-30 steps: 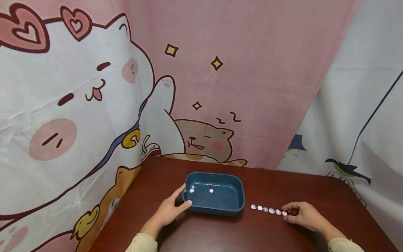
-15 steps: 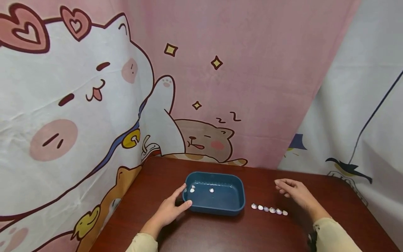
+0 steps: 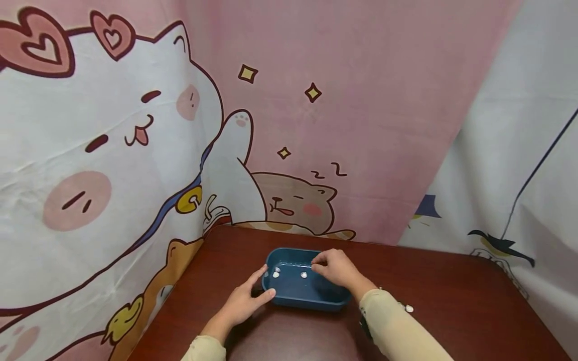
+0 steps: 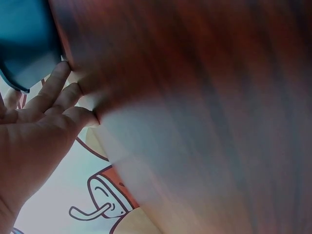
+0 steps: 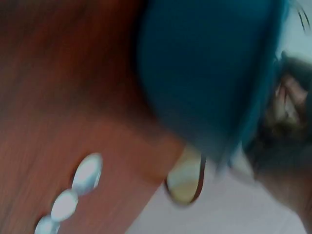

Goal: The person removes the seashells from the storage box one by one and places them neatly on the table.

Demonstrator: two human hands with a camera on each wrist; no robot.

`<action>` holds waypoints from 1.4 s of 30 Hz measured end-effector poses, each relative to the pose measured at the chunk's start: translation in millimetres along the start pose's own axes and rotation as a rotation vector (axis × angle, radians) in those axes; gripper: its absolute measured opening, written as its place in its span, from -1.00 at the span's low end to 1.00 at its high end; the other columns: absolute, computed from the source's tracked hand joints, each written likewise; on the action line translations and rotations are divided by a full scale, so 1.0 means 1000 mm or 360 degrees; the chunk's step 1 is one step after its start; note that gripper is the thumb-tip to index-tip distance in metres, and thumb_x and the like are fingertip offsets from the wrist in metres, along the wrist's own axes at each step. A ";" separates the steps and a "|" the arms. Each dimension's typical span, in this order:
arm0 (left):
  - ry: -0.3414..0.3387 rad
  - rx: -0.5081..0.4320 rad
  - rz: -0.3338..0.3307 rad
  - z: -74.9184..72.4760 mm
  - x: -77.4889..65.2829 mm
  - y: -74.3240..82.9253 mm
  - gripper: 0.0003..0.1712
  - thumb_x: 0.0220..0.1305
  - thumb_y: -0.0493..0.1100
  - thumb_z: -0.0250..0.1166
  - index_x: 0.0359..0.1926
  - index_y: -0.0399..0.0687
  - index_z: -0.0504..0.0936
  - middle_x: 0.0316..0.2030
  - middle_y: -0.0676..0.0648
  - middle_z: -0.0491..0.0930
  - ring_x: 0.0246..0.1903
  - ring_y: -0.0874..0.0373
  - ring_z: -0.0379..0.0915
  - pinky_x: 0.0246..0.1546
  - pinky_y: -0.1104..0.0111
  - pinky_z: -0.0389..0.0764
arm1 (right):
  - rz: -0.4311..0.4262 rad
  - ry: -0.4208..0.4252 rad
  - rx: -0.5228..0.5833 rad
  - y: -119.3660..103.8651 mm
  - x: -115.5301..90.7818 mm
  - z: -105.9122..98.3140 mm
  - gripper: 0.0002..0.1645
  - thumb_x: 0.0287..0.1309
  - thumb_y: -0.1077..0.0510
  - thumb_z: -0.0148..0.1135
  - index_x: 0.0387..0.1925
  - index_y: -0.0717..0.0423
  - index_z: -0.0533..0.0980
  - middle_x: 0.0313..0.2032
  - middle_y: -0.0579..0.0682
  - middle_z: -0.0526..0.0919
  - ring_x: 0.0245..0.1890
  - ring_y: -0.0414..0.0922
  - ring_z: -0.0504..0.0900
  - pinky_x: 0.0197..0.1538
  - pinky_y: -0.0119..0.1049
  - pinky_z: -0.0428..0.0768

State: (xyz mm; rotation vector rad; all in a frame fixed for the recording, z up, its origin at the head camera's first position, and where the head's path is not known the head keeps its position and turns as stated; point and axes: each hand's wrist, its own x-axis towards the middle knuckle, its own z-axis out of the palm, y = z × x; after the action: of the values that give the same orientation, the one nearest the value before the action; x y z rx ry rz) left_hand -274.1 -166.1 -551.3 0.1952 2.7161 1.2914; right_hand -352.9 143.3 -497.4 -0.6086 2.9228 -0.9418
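A dark teal rectangular tray [image 3: 289, 303] sits on the table. Inside it, two small whitish seashells [image 3: 276, 275] lie close together on the left, and a single seashell [image 3: 304, 275] lies near the middle. My left hand [image 3: 244, 301] rests at the tray's left end, with thumb and forefinger spread at the rim and fingers extended. My right hand [image 3: 336, 268] is over the tray's right half, fingers bent and fingertips close to the single shell; no shell shows between them. Outside the tray on the right, a row of seashells [image 5: 65, 204] is partly hidden by my right sleeve in the head view.
The reddish-brown table [image 3: 451, 291] extends around the tray. Behind and left of it hangs a printed cloth [image 3: 370, 125] with cartoon animals, meeting the table's far edge. The right wrist view is blurred.
My right hand has left the right end of the shell row, risen, and moved left over the tray. My left hand, the tray and the shells inside it stay in place.
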 end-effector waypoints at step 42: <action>-0.0032 -0.0007 -0.0028 0.000 -0.001 0.000 -0.04 0.40 0.45 0.29 0.69 0.42 0.16 0.53 -0.23 0.43 0.45 -0.35 0.41 0.32 -0.51 0.37 | 0.0338 -0.0034 -0.0233 -0.022 0.017 0.065 -0.68 0.25 0.04 0.56 -0.58 -0.01 0.69 -0.62 -0.07 0.54 -0.53 -0.11 0.49 -0.39 -0.17 0.40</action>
State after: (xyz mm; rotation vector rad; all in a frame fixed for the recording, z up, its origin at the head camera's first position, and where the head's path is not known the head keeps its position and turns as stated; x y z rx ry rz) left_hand -273.3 -166.0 -551.8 0.1820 2.6919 1.2835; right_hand -352.7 83.7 -536.5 -0.2998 2.9794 -0.7004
